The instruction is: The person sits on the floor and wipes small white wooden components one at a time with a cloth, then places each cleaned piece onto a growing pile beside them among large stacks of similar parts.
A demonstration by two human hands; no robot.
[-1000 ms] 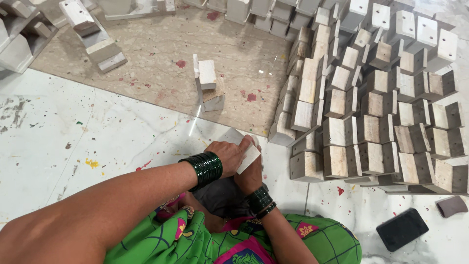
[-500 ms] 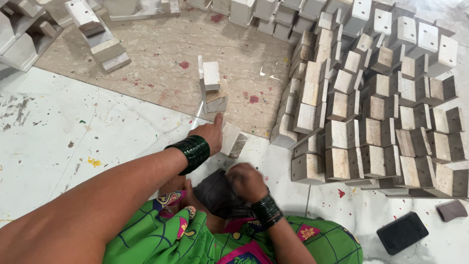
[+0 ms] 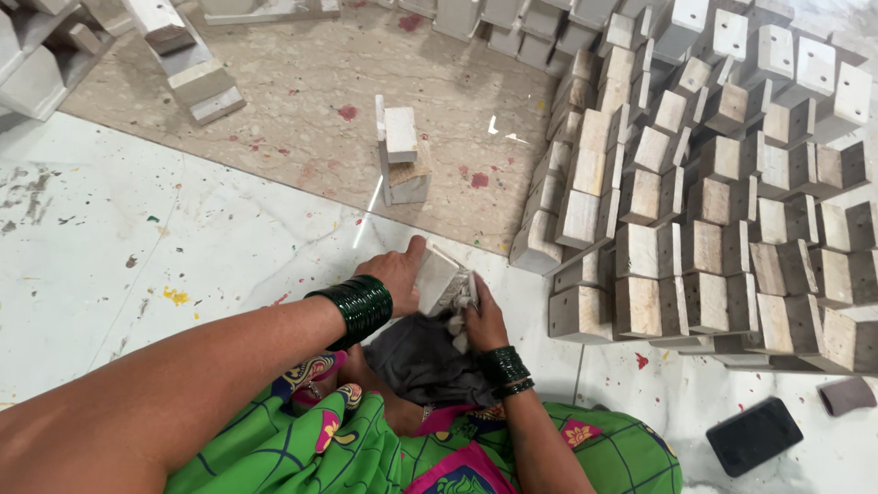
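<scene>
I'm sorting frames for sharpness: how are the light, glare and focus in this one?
Head view: soft, even light with faint shadows; a bright glare streak on the glossy white floor; the stacked pale wooden blocks are sharp; the left hand and right hand on the small whitish wooden block are slightly soft.

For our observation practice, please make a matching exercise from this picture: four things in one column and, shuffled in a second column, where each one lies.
Things
1. white block
2. small lone block stack
3. dark phone
4. dark grey cloth

Places
A. flat on the white floor at the lower right
B. alone on the tan slab, above the hands
C. on the lap, under the hands
D. held between the left hand and the right hand

Pairs: 1-D, 2-B, 3-A, 4-C
</scene>
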